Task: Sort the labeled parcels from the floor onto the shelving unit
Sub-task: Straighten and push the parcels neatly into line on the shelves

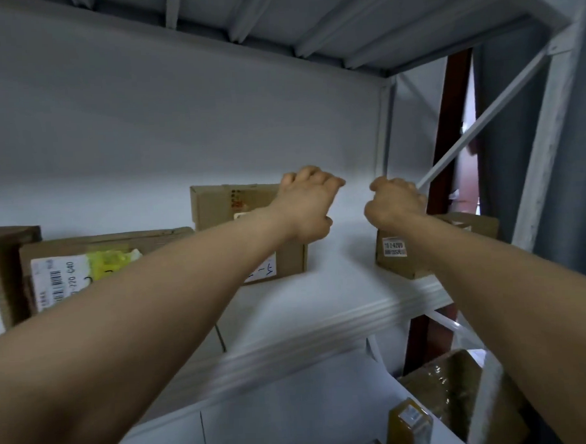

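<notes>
Both my arms reach up to a white shelf (pixel 323 324) of the shelving unit. My left hand (pixel 306 204) hovers with loosely curled fingers in front of the top right corner of a brown cardboard parcel (pixel 227 204) standing at the back of the shelf. It holds nothing that I can see. My right hand (pixel 396 200) is curled like a fist just above a small brown parcel (pixel 392 254) with a white label. That parcel stands near the shelf's right front edge, and my forearm hides part of it.
A wide labeled carton (pixel 95 264) and another box (pixel 4 264) stand on the shelf at the left. A diagonal white brace (pixel 482 119) crosses the right side. On the lower shelf lie a tape-wrapped package (pixel 460 385) and a small yellowish box (pixel 409 425).
</notes>
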### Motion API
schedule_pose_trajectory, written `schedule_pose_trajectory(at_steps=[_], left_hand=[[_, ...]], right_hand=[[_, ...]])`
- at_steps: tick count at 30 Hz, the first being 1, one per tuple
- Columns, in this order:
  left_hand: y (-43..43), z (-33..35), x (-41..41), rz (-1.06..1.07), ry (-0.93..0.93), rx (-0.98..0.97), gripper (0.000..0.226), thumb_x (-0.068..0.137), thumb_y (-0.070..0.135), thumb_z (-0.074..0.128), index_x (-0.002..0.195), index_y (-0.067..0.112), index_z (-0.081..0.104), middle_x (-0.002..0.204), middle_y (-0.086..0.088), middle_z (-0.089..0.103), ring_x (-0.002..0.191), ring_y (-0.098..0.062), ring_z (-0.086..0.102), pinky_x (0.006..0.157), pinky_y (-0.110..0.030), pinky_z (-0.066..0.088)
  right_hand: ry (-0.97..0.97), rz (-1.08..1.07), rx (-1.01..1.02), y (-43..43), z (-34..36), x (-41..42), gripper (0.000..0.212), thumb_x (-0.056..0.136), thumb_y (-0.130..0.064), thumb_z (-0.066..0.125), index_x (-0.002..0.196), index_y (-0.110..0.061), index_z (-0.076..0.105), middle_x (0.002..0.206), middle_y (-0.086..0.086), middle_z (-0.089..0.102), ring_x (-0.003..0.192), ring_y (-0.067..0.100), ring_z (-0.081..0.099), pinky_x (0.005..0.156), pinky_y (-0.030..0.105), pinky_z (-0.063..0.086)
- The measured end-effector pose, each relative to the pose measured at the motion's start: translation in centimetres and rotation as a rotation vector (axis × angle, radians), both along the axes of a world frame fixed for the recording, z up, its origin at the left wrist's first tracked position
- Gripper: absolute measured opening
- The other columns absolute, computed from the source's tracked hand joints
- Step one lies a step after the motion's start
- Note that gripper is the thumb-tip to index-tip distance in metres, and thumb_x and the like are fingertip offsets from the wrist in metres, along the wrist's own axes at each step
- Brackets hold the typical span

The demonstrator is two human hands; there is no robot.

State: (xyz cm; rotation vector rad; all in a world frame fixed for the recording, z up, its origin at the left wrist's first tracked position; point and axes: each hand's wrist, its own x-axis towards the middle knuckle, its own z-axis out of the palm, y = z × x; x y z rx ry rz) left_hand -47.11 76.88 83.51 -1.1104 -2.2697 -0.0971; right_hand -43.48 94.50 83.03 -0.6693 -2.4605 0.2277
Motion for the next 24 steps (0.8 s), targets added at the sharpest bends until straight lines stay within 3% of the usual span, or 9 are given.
schedule_pose_trajectory(at_steps=[2,6,8,12,16,20,24], left_hand=[[1.7,-0.8,0.0,-0.010,0.013,-0.011,0.072,0.086,0.026,0.063,0.150,0.022,0.031,0.153,-0.002,0.036,0.144,-0.025,0.018,0.110,-0.042,0.019],[2.8,-1.1,-0.4,0.098,0.140,0.021,0.063,0.081,0.022,0.063,0.140,0.017,0.043,0.144,-0.005,0.044,0.135,-0.027,0.032,0.105,-0.040,0.025],[2.4,-0.6,-0.9,0.195,0.147,0.067,0.058,0.080,0.022,0.063,0.135,0.014,0.047,0.139,-0.006,0.047,0.130,-0.028,0.037,0.103,-0.040,0.029],[1.1,0.1,-1.7,0.330,0.085,0.068,0.046,0.081,0.020,0.060,0.125,0.012,0.053,0.131,-0.009,0.052,0.124,-0.030,0.042,0.100,-0.042,0.031],[0.4,-0.2,-2.0,0.353,0.020,0.045,0.036,0.086,0.017,0.056,0.121,0.012,0.054,0.123,-0.010,0.056,0.118,-0.031,0.047,0.097,-0.045,0.034],[0.1,-0.2,-2.1,0.345,0.024,0.025,0.045,0.087,0.010,0.057,0.131,0.012,0.051,0.129,-0.011,0.054,0.122,-0.032,0.046,0.100,-0.046,0.034],[-0.3,-0.1,-1.9,0.336,0.013,0.029,0.061,0.082,0.002,0.060,0.139,0.013,0.044,0.134,-0.010,0.051,0.127,-0.031,0.043,0.103,-0.047,0.034]], right_hand=[[-0.062,-0.053,-0.013,2.9,-0.9,0.6,0.047,0.093,-0.033,0.055,0.137,-0.018,0.048,0.139,0.015,0.048,0.130,0.036,0.041,0.102,0.045,0.035],[-0.222,-0.028,-0.112,6.5,-2.7,1.5,0.061,0.088,-0.058,0.053,0.135,-0.020,0.046,0.133,0.012,0.055,0.123,0.035,0.050,0.091,0.041,0.044],[-0.304,0.031,-0.090,6.7,-3.4,1.3,0.060,0.091,-0.053,0.051,0.140,-0.021,0.043,0.135,0.012,0.055,0.121,0.035,0.052,0.088,0.038,0.044],[-0.366,0.140,-0.012,4.7,-2.9,-0.4,0.062,0.089,-0.038,0.060,0.145,-0.022,0.040,0.139,0.010,0.055,0.121,0.032,0.054,0.097,0.040,0.047],[-0.349,0.346,-0.060,1.6,-2.6,-2.9,0.076,0.084,-0.042,0.076,0.148,-0.025,0.039,0.144,0.002,0.053,0.123,0.028,0.055,0.101,0.039,0.046],[-0.378,0.479,-0.046,0.4,-2.7,-4.8,0.083,0.079,-0.029,0.083,0.150,-0.021,0.041,0.144,0.004,0.053,0.124,0.027,0.055,0.104,0.039,0.046],[-0.288,0.464,0.022,0.4,-2.9,-5.6,0.068,0.085,-0.013,0.076,0.147,-0.022,0.049,0.143,0.005,0.055,0.125,0.029,0.054,0.101,0.038,0.048]])
